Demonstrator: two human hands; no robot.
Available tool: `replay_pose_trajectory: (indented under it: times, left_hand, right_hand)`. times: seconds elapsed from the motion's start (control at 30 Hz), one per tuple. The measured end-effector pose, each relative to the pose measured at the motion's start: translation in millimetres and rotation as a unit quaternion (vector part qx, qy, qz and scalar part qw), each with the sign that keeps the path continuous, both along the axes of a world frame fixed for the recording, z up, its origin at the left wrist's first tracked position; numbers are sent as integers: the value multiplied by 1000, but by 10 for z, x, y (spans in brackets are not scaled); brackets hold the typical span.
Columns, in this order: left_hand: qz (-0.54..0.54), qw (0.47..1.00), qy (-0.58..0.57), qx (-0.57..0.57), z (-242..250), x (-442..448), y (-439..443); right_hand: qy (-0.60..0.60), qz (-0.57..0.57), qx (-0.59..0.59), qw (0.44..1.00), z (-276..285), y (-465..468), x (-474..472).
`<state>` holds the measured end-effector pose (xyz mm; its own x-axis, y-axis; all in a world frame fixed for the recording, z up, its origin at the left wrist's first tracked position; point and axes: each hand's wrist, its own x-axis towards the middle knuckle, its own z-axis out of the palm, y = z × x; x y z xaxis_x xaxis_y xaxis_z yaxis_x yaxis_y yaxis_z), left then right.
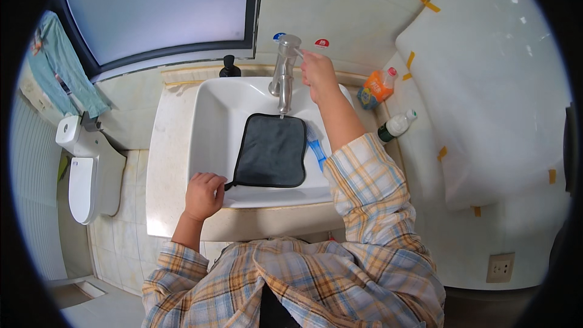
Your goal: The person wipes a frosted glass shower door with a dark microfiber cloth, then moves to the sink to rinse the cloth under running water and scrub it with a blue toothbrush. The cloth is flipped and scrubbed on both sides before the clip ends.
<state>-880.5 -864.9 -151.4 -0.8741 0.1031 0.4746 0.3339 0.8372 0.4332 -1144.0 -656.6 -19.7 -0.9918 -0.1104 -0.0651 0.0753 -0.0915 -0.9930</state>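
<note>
A dark grey cloth mat with black edging (273,152) lies flat in the white sink basin (207,123). My left hand (205,195) is at the basin's near left corner, its fingers closed on the black strap at the mat's corner. My right hand (318,75) grips the thin lever of the metal faucet (285,73). The spout's tip is over the mat's far edge, with a little water at it. A blue-handled brush (316,150) rests in the basin against the mat's right side, its bristles partly hidden.
A black bottle (230,67) stands behind the basin on the left. On the right of the counter (166,164) are an orange pouch with a red cap (377,87) and a white and green bottle (395,126). A toilet (83,187) stands at the far left.
</note>
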Motion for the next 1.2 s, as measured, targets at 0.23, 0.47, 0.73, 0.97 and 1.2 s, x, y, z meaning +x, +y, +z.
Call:
replay_pose_trajectory:
  times: [0.23, 0.47, 0.73, 0.97, 1.2]
  left_hand:
    - [9, 1000, 2, -6, 5, -9, 13]
    - [19, 1000, 2, -10, -5, -19, 15]
    - [33, 999, 11, -14, -7, -28, 39]
    - [54, 998, 21, -15, 4, -4, 55]
    - [70, 997, -8, -10, -1, -26, 57]
  right_hand:
    - [12, 18, 45, 999, -6, 31, -39]
    - [44, 12, 86, 995, -30, 21, -79]
    - [19, 26, 105, 994, 124, 10, -29]
    - [5, 41, -144, 989, -231, 191, 8]
    - [-343, 85, -59, 934, -1798, 119, 725]
